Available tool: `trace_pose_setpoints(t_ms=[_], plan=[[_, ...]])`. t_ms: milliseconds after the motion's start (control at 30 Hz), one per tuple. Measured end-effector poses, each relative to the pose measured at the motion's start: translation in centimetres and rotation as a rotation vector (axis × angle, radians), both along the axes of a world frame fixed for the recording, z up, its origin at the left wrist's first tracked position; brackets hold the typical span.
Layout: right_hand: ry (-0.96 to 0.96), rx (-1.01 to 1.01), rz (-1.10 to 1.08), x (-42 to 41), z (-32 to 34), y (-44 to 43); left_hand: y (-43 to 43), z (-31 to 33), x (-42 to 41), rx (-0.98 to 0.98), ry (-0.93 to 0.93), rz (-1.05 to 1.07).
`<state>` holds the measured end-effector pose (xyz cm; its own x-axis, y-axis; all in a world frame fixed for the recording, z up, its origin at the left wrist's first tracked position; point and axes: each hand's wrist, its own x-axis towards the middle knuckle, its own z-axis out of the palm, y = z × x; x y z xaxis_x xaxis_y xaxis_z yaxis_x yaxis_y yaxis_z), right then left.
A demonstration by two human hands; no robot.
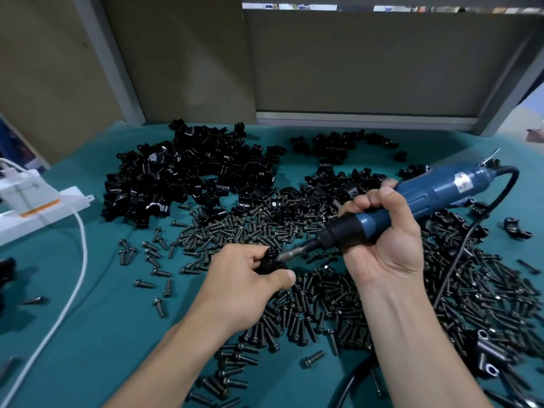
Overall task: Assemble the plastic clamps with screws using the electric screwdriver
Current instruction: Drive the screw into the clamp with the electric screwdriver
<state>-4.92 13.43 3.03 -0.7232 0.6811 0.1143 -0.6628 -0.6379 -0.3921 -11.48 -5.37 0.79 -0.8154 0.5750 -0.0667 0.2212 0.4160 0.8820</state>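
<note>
My left hand grips a small black plastic clamp just above the table, thumb and fingers wrapped around it so most of it is hidden. My right hand is closed around the blue electric screwdriver, which slants down to the left. Its metal bit touches the clamp at a screw head. A large heap of black clamps lies at the back left. Several dark screws are spread over the green mat under and around both hands.
A white power strip with a white cable sits at the left edge. The screwdriver's black cord trails to the right and loops near the front. Assembled clamps lie at the lower right. Grey partition panels stand behind the table.
</note>
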Motion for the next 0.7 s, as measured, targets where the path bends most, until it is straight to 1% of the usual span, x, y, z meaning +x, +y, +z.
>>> trace_pose_setpoints(t_ms=[67,100,167,233,300,367,433,500,567,700], plan=[[0.011,-0.011,0.015,0.0,-0.2,0.0,0.0,0.1,0.0,-0.011,-0.030,-0.021],[0.017,-0.013,0.027,0.0,-0.2,0.0,0.0,0.2,-0.1,-0.005,-0.074,-0.045],[0.001,-0.034,0.041,0.2,-0.1,0.2,-0.1,1.0,-0.2,0.037,-0.198,-0.099],[-0.037,-0.108,0.048,0.4,0.0,0.4,-0.6,1.7,-0.8,0.118,-0.336,-0.126],[-0.085,-0.240,0.030,0.8,0.2,0.8,-1.3,2.1,-1.6,0.205,-0.424,-0.074],[-0.180,-0.325,-0.028,1.1,0.6,1.2,-1.8,2.2,-2.4,0.325,-0.465,0.072],[-0.320,-0.290,-0.049,1.1,0.8,1.5,-1.7,2.1,-2.8,0.434,-0.522,0.161],[-0.463,-0.228,-0.039,0.8,1.1,1.2,-1.7,2.3,-3.1,0.501,-0.574,0.172],[-0.602,-0.161,-0.057,0.3,1.0,1.0,-2.1,2.6,-3.4,0.513,-0.589,0.171],[-0.927,0.032,-0.150,-0.7,1.1,0.8,-3.1,2.9,-4.5,0.484,-0.506,0.235]])
